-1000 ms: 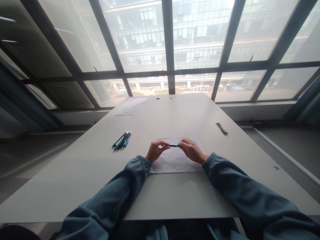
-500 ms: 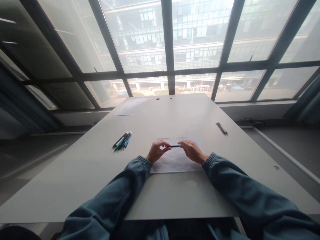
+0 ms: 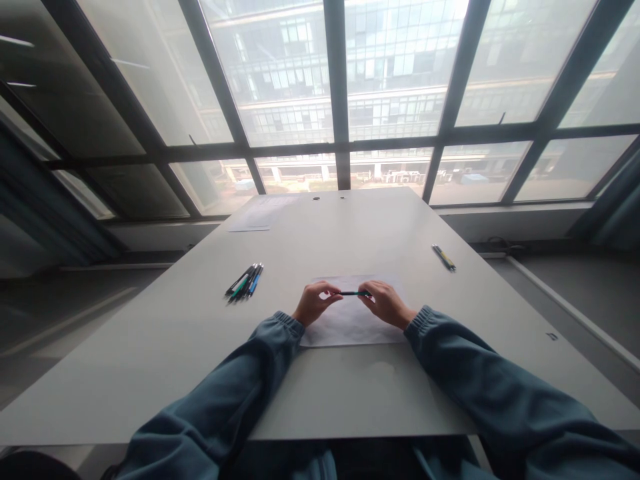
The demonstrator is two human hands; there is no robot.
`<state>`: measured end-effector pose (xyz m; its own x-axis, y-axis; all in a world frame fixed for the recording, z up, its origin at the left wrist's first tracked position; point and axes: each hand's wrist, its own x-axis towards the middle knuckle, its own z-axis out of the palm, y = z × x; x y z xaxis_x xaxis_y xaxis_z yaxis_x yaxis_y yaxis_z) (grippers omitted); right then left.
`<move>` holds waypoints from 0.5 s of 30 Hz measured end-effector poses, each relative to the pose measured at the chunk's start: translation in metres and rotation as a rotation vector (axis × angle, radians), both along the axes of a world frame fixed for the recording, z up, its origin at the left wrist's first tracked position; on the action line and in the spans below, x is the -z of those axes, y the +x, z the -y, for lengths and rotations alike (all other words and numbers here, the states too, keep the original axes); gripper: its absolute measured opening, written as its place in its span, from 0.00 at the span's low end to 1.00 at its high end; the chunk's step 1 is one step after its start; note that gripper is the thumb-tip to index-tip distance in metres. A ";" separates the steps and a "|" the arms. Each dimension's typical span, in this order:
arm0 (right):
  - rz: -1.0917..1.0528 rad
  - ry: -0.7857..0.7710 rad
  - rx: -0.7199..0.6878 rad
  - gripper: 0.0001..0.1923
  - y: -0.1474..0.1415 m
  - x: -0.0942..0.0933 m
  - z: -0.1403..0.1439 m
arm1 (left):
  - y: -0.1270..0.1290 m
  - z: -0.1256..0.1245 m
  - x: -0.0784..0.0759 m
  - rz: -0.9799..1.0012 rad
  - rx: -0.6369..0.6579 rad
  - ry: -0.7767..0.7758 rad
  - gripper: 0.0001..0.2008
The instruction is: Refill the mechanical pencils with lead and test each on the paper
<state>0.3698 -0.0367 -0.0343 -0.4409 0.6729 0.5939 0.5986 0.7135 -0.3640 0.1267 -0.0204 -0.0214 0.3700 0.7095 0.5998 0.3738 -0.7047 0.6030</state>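
Note:
A slim black-and-green pen [image 3: 351, 293] lies level between my hands, above a sheet of white paper [image 3: 345, 330]. My left hand [image 3: 314, 303] pinches its left end between thumb and fingertips. At the other end, the thumb and fingers of my right hand [image 3: 385, 303] are closed on the green part. Both wrists are low over the paper, and the fingers partly cover each tip of the pen.
Several pens [image 3: 244, 283], black, green and blue, lie bunched on the white table [image 3: 200, 360] at left. A couple of yellow and dark pens [image 3: 444, 257] lie at right. Another paper sheet [image 3: 263, 212] is at the far left, near the windows.
My right hand's fingers have shifted slightly on the pen, and more of its green end shows between them. My left hand holds still.

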 end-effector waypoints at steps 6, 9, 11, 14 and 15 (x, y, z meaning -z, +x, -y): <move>0.038 0.018 -0.001 0.06 0.000 -0.003 0.002 | 0.000 0.000 -0.001 0.003 -0.015 -0.009 0.11; 0.035 0.011 -0.004 0.08 0.000 -0.003 0.002 | 0.001 0.001 -0.002 -0.006 -0.022 0.001 0.11; 0.017 -0.004 -0.015 0.06 0.001 -0.002 0.002 | 0.001 0.001 -0.002 -0.009 -0.024 0.007 0.10; -0.029 -0.038 -0.025 0.11 0.001 0.001 0.001 | 0.001 0.001 -0.002 -0.011 -0.022 0.000 0.09; -0.042 -0.047 -0.021 0.11 0.001 0.002 0.000 | 0.001 0.001 -0.001 -0.011 -0.019 -0.004 0.09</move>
<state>0.3713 -0.0367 -0.0365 -0.4304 0.6912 0.5805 0.5670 0.7074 -0.4219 0.1272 -0.0213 -0.0201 0.3633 0.7186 0.5930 0.3934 -0.6953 0.6015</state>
